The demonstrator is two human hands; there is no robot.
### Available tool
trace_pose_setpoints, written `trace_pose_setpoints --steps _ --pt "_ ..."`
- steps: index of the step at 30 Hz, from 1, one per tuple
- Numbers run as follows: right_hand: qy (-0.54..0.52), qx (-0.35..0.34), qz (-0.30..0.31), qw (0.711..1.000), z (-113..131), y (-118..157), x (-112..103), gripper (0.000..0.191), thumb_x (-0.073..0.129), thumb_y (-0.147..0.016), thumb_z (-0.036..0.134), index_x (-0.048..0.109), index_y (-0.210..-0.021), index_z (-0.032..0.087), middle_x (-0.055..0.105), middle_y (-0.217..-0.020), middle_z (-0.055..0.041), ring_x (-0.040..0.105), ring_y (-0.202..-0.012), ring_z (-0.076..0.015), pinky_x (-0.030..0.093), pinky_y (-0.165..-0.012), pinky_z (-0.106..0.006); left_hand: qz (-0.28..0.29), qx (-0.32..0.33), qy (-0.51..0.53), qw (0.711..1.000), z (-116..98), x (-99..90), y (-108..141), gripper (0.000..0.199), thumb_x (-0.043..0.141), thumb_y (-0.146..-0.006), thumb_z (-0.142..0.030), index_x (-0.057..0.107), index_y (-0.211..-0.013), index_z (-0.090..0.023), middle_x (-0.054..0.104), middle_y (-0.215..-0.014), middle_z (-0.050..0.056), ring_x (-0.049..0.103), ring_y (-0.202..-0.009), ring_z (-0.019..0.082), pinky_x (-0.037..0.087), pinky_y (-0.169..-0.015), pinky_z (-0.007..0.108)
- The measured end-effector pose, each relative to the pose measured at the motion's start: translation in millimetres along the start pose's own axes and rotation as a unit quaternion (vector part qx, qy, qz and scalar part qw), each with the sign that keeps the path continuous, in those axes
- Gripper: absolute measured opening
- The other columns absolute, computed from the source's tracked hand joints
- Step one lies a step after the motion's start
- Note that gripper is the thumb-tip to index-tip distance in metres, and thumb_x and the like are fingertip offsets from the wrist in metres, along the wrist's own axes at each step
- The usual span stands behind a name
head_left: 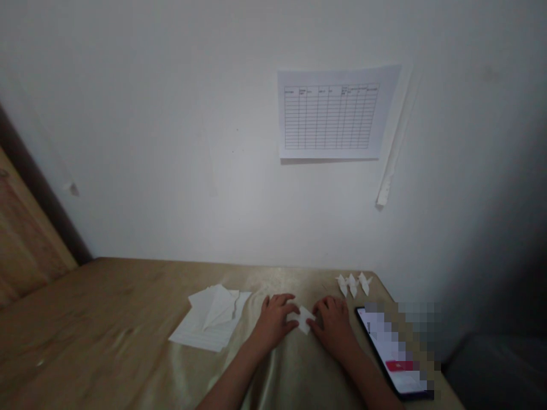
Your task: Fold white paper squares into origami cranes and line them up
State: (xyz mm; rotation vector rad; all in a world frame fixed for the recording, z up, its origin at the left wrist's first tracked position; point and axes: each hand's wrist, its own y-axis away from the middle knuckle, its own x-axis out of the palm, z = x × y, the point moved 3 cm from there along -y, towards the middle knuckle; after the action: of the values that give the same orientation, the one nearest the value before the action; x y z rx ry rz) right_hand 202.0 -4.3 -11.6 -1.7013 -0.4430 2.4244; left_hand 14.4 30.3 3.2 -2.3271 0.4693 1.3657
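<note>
A small piece of white paper (pixel 304 320) lies on the cloth-covered table between my two hands. My left hand (pixel 277 320) is at its left side, thumb and forefinger at the paper's edge, the other fingers curved and apart. On the right, my right hand (pixel 332 323) touches the paper's right edge with its thumb, and its fingers are bent over the table. Whether either hand pinches the paper is too small to tell.
Loose white sheets (pixel 205 324) lie to the left. Three small folded paper figures (pixel 352 285) stand in a row at the back right. A phone (pixel 393 353) lies at the right edge. Behind the table (pixel 128 319), a printed chart (pixel 331 117) hangs on the wall.
</note>
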Motion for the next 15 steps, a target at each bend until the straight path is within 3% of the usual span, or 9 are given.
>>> trace_pose_setpoints --steps 4,9,15 --pt "-0.02 -0.014 0.004 1.0 4 1 2 0.019 0.066 -0.085 0.036 0.064 -0.099 0.023 0.061 -0.109 -0.0095 0.054 -0.109 -0.0287 0.037 -0.101 -0.045 -0.012 0.005 -0.019 1.0 -5 1.2 0 0.026 0.069 -0.086 -0.021 0.075 -0.106 -0.035 0.055 -0.146 0.003 0.048 -0.135 0.029 0.024 -0.118 0.06" --pt "-0.05 -0.015 0.013 0.999 0 -1 4 0.015 0.057 -0.09 0.03 0.065 -0.1 0.022 0.06 -0.11 -0.0091 0.054 -0.11 -0.0264 0.036 -0.103 -0.042 -0.02 0.001 -0.017 1.0 -7 1.1 2 0.022 0.07 -0.085 -0.026 0.076 -0.105 -0.033 0.051 -0.148 0.006 0.046 -0.137 0.031 0.022 -0.118 0.062" --pt "-0.071 -0.001 0.033 0.997 -6 -5 2 0.023 0.056 -0.084 0.014 0.069 -0.099 0.025 0.062 -0.111 -0.0076 0.053 -0.115 -0.0242 0.035 -0.105 -0.037 -0.022 0.011 -0.012 1.0 -11 2.3 4 0.054 0.088 -0.062 -0.049 0.071 -0.11 -0.03 0.048 -0.147 0.012 0.042 -0.138 0.037 0.017 -0.118 0.065"
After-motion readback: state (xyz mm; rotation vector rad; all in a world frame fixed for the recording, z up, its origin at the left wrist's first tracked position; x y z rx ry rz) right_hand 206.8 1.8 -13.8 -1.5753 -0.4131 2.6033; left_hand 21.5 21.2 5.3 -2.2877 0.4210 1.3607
